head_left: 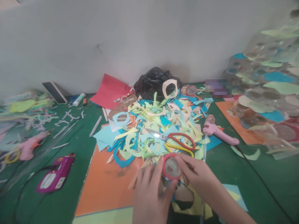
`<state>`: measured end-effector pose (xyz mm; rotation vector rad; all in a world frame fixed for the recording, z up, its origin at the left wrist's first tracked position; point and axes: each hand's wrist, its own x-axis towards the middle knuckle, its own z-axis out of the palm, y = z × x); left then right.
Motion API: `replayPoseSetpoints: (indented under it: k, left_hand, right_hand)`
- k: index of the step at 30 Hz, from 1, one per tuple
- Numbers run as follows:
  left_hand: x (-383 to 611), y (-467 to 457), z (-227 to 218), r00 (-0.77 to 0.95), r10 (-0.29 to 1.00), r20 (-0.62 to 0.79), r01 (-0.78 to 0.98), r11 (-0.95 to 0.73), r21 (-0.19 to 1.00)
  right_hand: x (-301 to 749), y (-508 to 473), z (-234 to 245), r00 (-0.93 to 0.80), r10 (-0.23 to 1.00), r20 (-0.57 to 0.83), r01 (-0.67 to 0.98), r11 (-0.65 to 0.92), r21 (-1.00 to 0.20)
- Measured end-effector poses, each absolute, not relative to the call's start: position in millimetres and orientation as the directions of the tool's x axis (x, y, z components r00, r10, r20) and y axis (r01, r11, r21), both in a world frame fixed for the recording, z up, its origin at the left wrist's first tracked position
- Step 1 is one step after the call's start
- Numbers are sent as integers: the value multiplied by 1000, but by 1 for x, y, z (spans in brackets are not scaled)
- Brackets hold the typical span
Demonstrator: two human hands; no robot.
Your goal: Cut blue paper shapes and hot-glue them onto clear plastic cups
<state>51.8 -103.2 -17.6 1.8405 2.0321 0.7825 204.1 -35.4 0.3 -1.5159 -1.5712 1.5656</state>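
My left hand (149, 189) and my right hand (198, 174) are closed around a round clear plastic piece with a red rim (172, 168), like a small cup seen end-on. Left fingers and thumb grip its left and lower side, while the right thumb and fingers press its right edge. Just beyond lie scissors (181, 140) with one red and one yellow handle, resting on a heap of cut paper scraps (151, 124). Under the left side spreads an orange sheet (109, 180). Part of the plastic piece is hidden behind my fingers.
A pink glue gun (219, 133) with a black cord lies right; another pink glue gun (30, 146) is left. Near it sits a purple power socket box (56, 174). Clear plastic pieces with paper circles (268, 93) are piled right. A black plastic bag (154, 82) stands behind.
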Motion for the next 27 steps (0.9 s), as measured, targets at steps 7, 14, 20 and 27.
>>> replayPoseSetpoints:
  k: [7, 14, 20, 27]
  left_hand:
    - [49, -103, -24, -108, 967, 230, 843, -34, 538]
    - [48, -104, -27, -65, 943, 325, 857, -115, 503]
    - [52, -106, -31, -62, 944, 325, 863, -113, 493]
    - [52, -113, -32, -182, 947, 266, 801, -14, 599]
  right_hand:
    - [201, -36, 4, -279, 892, -356, 365, -245, -898]
    - [202, -37, 0, -254, 907, -335, 374, -227, -899]
    - [200, -42, -1, -251, 912, -324, 416, -201, -887]
    - [276, -28, -6, 91, 963, 255, 901, 30, -433]
